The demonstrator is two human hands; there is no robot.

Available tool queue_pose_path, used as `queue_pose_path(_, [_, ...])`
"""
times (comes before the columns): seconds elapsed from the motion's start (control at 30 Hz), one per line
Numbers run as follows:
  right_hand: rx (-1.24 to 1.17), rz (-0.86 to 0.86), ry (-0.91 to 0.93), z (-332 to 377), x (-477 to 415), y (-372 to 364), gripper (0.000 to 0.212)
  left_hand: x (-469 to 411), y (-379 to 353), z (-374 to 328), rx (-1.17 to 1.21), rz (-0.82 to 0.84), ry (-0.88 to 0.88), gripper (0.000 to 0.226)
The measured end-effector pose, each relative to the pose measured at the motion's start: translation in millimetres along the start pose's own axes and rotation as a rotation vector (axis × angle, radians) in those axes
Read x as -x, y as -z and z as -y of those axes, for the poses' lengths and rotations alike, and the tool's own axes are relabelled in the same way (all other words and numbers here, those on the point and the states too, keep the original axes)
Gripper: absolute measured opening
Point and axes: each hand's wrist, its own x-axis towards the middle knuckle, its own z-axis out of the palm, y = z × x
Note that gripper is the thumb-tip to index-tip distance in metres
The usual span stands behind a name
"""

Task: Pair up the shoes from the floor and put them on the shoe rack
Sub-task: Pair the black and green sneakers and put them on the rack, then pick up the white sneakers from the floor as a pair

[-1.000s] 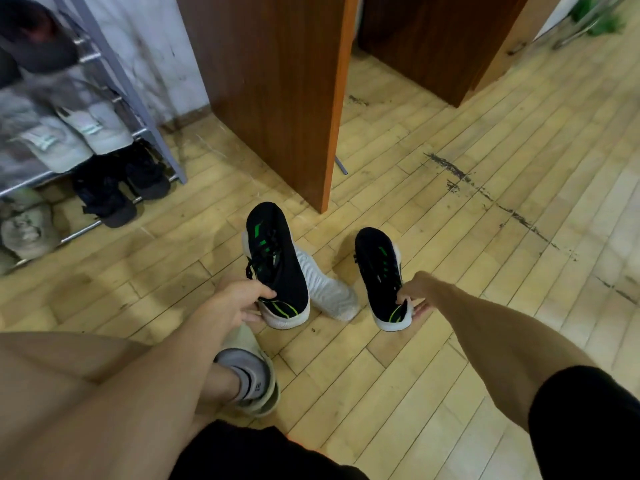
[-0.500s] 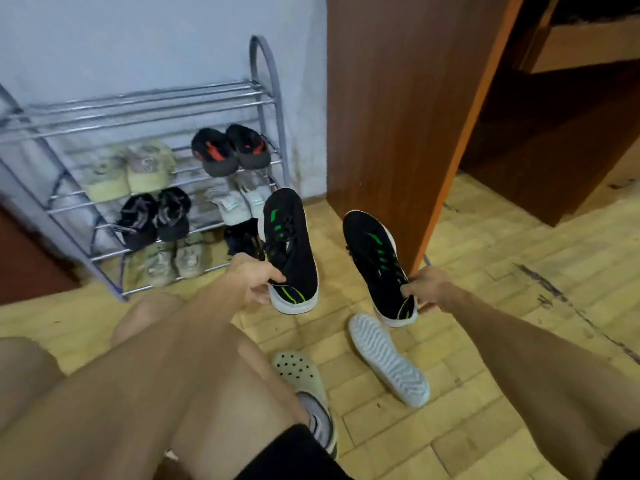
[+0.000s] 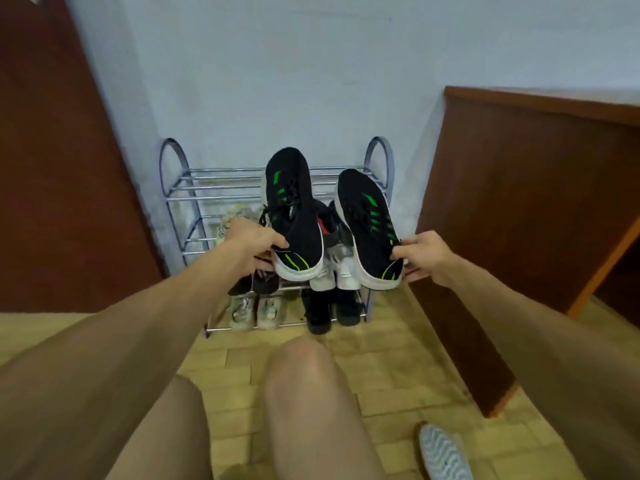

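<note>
Shoes, a matched black pair, are now raised in front of the rack (image 3: 180, 190), whereas a second ago they were only just being taken up from the floor beside a pale shoe lying sole-up. Half a second ago they were in the air with the rack off to the left; since then the view has swung round so the rack stands squarely ahead, against the pale wall between a brown door and a brown cabinet. That suggests the pairing of these two is done and only the placing remains. The left hand (image 3: 252, 245) grips the left shoe (image 3: 294, 216) at its heel, thumb over the top and fingers under the sole. The right hand (image 3: 424, 256) pinches the heel of the right shoe (image 3: 369, 226) in the same way. Both shoes point toes-up and away, tilted slightly leftward, held apart from each other and in front of the rack's upper tiers. They are black knit with green stripes on the sides, yellow-green lines near the heel and thick white soles; laces hang loose on the left one. The top tier's bars look bare where they show, so it seems the likeliest spot. The lower tiers already carry shoes: pale pairs and dark pairs, partly hidden behind the held ones. One white shoe (image 3: 445, 452) lies sole-up on the floor (image 3: 398, 372) at the lower right, so by my reading more pairing is left.
</note>
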Motion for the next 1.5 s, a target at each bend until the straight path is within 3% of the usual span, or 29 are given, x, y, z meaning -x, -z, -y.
queue_pose_path(0.2, [0.060, 0.025, 0.010, 58, -79, 3, 0.014, -79, -16, -48, 0.076, 0.003, 0.024, 0.019])
queue_pose_path(0.47, [0.015, -0.039, -0.018, 104, -196, -4, 0.019, -198, -52, -83, 0.140, -0.005, 0.040, 0.017])
queue_pose_path(0.6, [0.005, -0.028, -0.014, 113, -239, -15, 0.014, -240, -63, -90, 0.066, -0.003, 0.030, 0.029])
queue_pose_path(0.8, [0.055, -0.019, -0.020, 105, -270, -32, 0.008, -272, -76, -89, -0.016, 0.020, 0.010, 0.014])
queue_pose_path(1.0, [0.112, 0.072, -0.033, 105, -253, -27, 0.031, -257, -68, -86, -0.228, 0.061, -0.082, 0.036])
queue_pose_path(1.13, [0.130, 0.051, 0.034, 106, -213, -17, 0.032, -218, -61, -88, -0.289, 0.040, -0.204, 0.024])
queue_pose_path(1.27, [0.322, 0.094, 0.061, 90, -161, 2, 0.029, -161, -58, -82, -0.333, 0.068, -0.314, 0.028])
queue_pose_path(1.37, [0.412, 0.189, 0.025, 67, -116, 16, 0.031, -107, -63, -71, -0.389, 0.161, -0.356, 0.019])
queue_pose_path(1.5, [0.511, 0.300, -0.026, 24, -58, 31, 0.033, -45, -79, -42, -0.492, 0.287, -0.337, 0.023])
